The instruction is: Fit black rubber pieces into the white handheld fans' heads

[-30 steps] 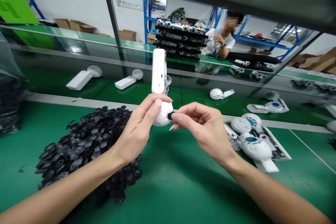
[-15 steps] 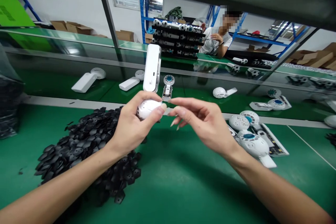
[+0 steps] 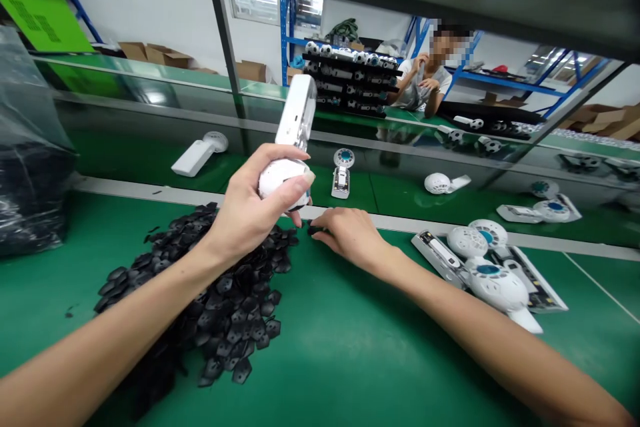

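Note:
My left hand (image 3: 245, 203) is closed around the round head of a white handheld fan (image 3: 296, 110), whose long handle points up and away. Thumb and fingers cover part of the head. Lower and to the right, my right hand (image 3: 353, 233) is at the table's back edge with its fingertips pinched on a small black pentagon piece (image 3: 313, 229). A large heap of similar black pentagon pieces (image 3: 235, 313) lies under and beside my left forearm.
White fan parts (image 3: 495, 287) lie together at the right. Beyond the pale strip, more fans (image 3: 193, 159) rest on a green belt (image 3: 280, 200). A plastic bag (image 3: 30, 160) of dark pieces stands at the left. Across the line sits a person (image 3: 425, 83) beside a loaded rack (image 3: 350, 80).
My right hand has moved down from beside the fan head to the table and taken a black piece. The left hand still holds the fan, now tilted. The view has shifted slightly.

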Action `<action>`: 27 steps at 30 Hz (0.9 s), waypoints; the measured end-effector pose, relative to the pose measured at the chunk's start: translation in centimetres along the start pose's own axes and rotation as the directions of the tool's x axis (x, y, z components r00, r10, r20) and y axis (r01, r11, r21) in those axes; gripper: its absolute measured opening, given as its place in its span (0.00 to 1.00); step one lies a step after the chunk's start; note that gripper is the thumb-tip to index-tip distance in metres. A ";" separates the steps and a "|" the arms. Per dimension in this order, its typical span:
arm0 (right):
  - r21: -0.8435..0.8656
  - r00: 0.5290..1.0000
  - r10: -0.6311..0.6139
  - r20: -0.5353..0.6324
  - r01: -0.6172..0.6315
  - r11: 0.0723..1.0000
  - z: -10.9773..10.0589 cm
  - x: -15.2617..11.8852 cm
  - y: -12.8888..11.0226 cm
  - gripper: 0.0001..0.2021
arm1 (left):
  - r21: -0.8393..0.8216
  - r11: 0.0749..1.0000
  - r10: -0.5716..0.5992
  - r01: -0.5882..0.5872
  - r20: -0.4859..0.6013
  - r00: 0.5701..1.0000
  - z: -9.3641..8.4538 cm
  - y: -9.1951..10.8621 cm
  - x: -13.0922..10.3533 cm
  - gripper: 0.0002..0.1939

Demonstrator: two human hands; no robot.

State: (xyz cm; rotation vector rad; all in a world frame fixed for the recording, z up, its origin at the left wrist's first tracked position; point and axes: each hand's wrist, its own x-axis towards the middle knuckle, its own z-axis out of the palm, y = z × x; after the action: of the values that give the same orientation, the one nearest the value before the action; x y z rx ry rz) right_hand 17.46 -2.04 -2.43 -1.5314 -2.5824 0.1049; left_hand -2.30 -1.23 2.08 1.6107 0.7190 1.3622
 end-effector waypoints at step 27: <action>0.975 0.943 0.288 -0.164 0.199 -0.099 -4.7 -4.0 -3.6 0.13 | 0.315 0.817 0.529 -0.483 -0.077 0.845 0.6 -3.7 -1.9 0.23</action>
State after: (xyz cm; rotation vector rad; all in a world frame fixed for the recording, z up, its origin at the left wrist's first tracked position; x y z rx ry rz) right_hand 16.91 -7.29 2.36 -0.7422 -1.1862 1.3577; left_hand -1.71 -1.35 -2.11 2.0386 0.6197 1.8599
